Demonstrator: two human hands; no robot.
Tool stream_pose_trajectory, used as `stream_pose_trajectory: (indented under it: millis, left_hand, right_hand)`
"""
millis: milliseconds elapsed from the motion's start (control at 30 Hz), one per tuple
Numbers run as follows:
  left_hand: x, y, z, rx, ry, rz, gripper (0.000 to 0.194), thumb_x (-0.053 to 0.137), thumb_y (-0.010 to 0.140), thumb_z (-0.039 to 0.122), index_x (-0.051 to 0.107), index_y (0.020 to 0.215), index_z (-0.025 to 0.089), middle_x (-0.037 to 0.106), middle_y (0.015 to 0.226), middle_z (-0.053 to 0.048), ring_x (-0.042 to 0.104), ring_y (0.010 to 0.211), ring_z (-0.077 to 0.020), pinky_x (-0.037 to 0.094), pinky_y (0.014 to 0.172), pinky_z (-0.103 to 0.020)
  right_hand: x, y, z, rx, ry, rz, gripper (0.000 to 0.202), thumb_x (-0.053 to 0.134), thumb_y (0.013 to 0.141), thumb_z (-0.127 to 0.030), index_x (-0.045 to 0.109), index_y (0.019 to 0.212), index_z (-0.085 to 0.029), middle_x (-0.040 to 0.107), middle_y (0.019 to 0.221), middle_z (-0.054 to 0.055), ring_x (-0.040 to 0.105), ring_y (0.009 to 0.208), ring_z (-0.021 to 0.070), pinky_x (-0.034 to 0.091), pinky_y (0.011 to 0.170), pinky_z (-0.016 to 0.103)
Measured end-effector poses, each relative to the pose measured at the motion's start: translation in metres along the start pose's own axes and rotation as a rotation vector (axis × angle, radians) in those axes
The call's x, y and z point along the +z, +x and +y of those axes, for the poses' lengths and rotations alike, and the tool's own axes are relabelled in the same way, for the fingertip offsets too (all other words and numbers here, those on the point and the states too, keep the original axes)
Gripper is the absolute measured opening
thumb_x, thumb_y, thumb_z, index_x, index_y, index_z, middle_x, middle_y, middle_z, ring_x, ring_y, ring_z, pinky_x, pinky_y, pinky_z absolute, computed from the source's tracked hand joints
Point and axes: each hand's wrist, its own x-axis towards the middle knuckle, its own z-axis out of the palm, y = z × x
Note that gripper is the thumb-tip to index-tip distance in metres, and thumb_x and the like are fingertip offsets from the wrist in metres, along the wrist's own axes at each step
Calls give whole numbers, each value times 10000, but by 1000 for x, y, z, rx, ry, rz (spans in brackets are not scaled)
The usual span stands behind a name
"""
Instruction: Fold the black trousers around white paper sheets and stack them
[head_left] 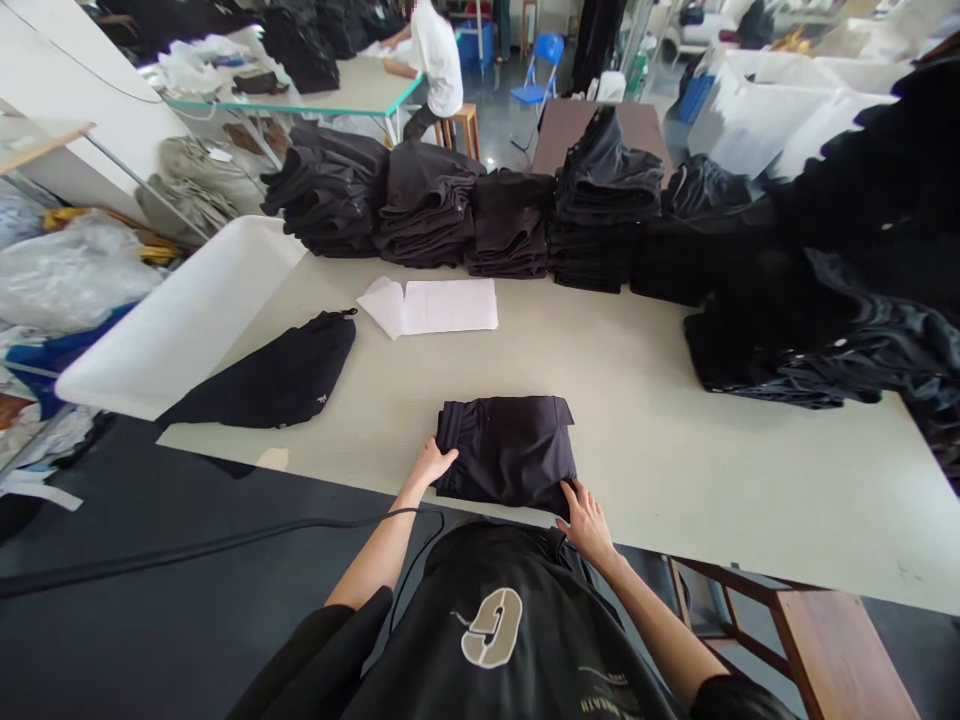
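Observation:
A folded pair of black trousers (517,450) with an elastic waistband lies at the table's front edge, in front of me. My left hand (433,465) grips the waistband end, thumb on top and the other fingers hidden beneath. At the near right corner, my right hand (587,520) holds the folded cloth between thumb and fingers. To the left, a dark garment (277,375) with a small pale logo lies loosely across the table edge. White paper sheets (450,306) rest beyond the trousers.
Several stacks of folded black garments (431,205) line the table's far side. A larger dark pile (810,340) stands at the right. A wooden stool (840,650) is at the lower right. A cable (225,545) crosses on the left. Another person (439,60) sits farther back.

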Motion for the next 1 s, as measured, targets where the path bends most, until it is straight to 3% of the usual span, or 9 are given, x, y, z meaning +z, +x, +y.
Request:
stream_pose_trajectory:
  millis: [133, 300, 400, 500, 567, 667, 800, 900, 1000]
  left_hand:
    - [14, -14, 9, -4, 232, 22, 794, 689, 847, 471, 380, 1447, 51, 557, 1414, -329, 600, 1301, -410, 499, 1002, -451]
    - [13, -15, 23, -129, 214, 47, 538, 614, 875, 378, 487, 1330, 120, 683, 1250, -253, 699, 1141, -387, 541, 917, -466]
    - [11, -15, 20, -160, 138, -2, 494, 586, 899, 367, 503, 1325, 132, 730, 1158, -216, 719, 1099, -369, 539, 919, -451]
    - [10, -22, 16, -90, 127, -38, 549, 621, 878, 304, 486, 1364, 88, 711, 1199, -223, 686, 1166, -354, 524, 967, -431]
    - [7, -26, 22, 54, 166, 90, 648, 644, 853, 244, 430, 1437, 62, 637, 1328, -247, 599, 1294, -359, 477, 1062, -451]
    - [7, -22, 61, 387, 183, 278, 617, 600, 895, 215, 421, 1474, 98, 552, 1425, -232, 492, 1386, -353, 384, 1168, -482]
    - [37, -4, 159, 736, 156, 154, 478, 539, 980, 290, 504, 1422, 110, 559, 1401, -217, 496, 1352, -339, 363, 1169, -457]
    - [76, 10, 222, 774, 227, 105, 565, 581, 975, 344, 469, 1453, 64, 564, 1378, -263, 506, 1318, -380, 354, 1142, -501]
    - [108, 21, 245, 690, 334, 114, 470, 556, 991, 361, 536, 1359, 69, 608, 1292, -261, 537, 1261, -379, 384, 1087, -509]
  right_hand:
    - [3, 10, -9, 77, -33, 33, 654, 622, 835, -160, 497, 1474, -216, 511, 1478, 161, 502, 1326, 341, 432, 1107, 453]
    - [-7, 23, 4, 83, 52, 56, 647, 535, 795, -55, 569, 1412, -248, 600, 1397, 96, 531, 1286, 273, 444, 1086, 365]
    - [-11, 26, 20, 216, 78, 138, 660, 499, 806, -38, 565, 1417, -279, 636, 1344, 74, 569, 1230, 250, 490, 956, 322]
    - [-12, 24, 31, 394, 81, 228, 586, 487, 847, -55, 556, 1393, -257, 637, 1288, 83, 598, 1150, 238, 486, 802, 294]
    - [-12, 21, 34, 443, 95, 258, 523, 494, 866, -74, 549, 1361, -232, 607, 1305, 89, 608, 1097, 225, 467, 747, 283]
    - [-15, 17, 34, 374, 115, 257, 428, 519, 894, -117, 547, 1311, -214, 561, 1344, 95, 593, 1092, 222, 461, 758, 281]
    - [-25, 21, 31, 269, 60, 187, 289, 532, 903, -130, 613, 1166, -216, 573, 1280, 102, 549, 1104, 240, 452, 876, 310]
    - [-30, 25, 33, 211, -34, 132, 204, 545, 901, -139, 656, 1051, -220, 612, 1211, 109, 524, 1098, 259, 412, 927, 337]
    - [-28, 18, 40, 158, -96, 123, 144, 570, 894, -153, 677, 974, -206, 651, 1134, 115, 516, 1058, 269, 376, 916, 358]
